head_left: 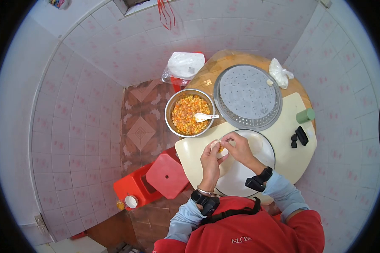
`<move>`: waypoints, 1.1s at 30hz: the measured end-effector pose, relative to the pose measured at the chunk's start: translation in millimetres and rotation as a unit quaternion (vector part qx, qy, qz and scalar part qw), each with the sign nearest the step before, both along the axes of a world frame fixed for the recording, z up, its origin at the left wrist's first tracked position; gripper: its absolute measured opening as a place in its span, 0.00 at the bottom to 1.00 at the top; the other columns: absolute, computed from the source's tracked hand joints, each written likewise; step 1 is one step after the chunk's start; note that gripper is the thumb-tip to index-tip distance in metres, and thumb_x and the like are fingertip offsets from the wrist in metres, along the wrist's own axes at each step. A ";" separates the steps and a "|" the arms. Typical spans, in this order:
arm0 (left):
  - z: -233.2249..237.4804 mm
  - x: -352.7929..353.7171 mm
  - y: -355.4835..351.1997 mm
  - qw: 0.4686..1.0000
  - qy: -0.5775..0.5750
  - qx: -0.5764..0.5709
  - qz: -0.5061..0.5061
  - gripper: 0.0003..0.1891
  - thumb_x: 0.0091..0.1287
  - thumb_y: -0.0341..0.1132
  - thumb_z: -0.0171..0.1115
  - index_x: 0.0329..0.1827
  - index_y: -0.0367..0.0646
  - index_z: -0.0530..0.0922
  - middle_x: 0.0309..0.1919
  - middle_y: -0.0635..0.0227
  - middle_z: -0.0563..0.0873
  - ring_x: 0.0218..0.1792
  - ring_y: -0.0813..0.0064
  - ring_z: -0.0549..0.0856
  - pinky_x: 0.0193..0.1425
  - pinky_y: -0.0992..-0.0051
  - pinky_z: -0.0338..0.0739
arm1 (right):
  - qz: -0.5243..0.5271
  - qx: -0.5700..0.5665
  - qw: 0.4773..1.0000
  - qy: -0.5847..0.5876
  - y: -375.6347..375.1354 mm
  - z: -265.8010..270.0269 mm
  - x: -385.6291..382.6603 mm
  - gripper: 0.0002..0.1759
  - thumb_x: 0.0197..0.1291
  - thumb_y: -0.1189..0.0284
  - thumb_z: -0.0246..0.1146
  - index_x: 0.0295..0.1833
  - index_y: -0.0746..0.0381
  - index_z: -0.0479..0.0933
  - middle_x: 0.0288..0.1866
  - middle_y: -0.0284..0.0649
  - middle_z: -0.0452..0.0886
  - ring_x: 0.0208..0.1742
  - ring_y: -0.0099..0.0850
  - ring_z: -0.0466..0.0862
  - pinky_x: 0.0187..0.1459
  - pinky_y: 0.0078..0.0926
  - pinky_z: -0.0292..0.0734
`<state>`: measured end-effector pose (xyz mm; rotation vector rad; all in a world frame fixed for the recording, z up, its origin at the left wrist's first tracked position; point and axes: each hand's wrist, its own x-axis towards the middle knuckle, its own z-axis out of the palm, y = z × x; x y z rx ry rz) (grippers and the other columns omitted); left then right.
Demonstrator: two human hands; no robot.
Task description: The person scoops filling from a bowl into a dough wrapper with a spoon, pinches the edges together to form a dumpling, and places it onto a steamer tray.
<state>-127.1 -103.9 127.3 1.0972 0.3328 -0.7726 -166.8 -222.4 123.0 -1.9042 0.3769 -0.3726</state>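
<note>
Dough wrapper [217, 146] with a little orange filling showing in it sits between both hands, held just above the near edge of a white plate [245, 173] on the pale board [289, 156]. Left hand [210, 159] cups it from below with the fingers curled around it, and right hand [239, 148] pinches its upper edge between thumb and fingertips, so both are closed on the same piece. Just beyond the hands stands a metal bowl [169, 110] heaped with chopped orange and yellow filling, a white spoon [204, 117] lying in it. The round steamer tray [247, 95] beside the bowl is almost bare, with only one small white lump [269, 82] near its far rim; what that lump is I cannot tell. Judging by the full bowl and the nearly bare tray, the work looks to be at an early stage, with this piece not yet sealed
</note>
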 end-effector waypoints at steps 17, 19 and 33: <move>1.4 -3.7 -2.5 1.000 -0.015 0.004 -0.024 0.12 0.70 0.35 0.51 0.51 0.39 0.73 0.40 0.67 0.77 0.42 0.79 0.79 0.42 0.74 0.84 | 0.028 -0.012 1.000 0.002 -4.3 4.7 -3.9 0.08 0.54 0.73 0.62 0.38 0.66 0.78 0.34 0.43 0.80 0.36 0.35 0.81 0.39 0.29 0.75; 0.3 -4.3 -0.4 0.999 -0.021 0.005 -0.031 0.13 0.70 0.36 0.51 0.52 0.38 0.73 0.40 0.67 0.77 0.42 0.79 0.79 0.42 0.74 0.84 | 0.020 0.015 1.000 0.013 -3.1 4.7 -4.5 0.08 0.54 0.73 0.62 0.38 0.66 0.78 0.35 0.43 0.81 0.36 0.34 0.81 0.39 0.28 0.75; -4.6 -5.3 3.9 1.000 0.005 -0.010 -0.029 0.15 0.70 0.35 0.50 0.54 0.37 0.75 0.42 0.67 0.77 0.43 0.81 0.78 0.40 0.78 0.84 | -0.034 0.070 0.997 -0.015 0.0 -16.8 -4.6 0.07 0.52 0.74 0.64 0.35 0.66 0.78 0.34 0.42 0.81 0.36 0.31 0.82 0.39 0.27 0.75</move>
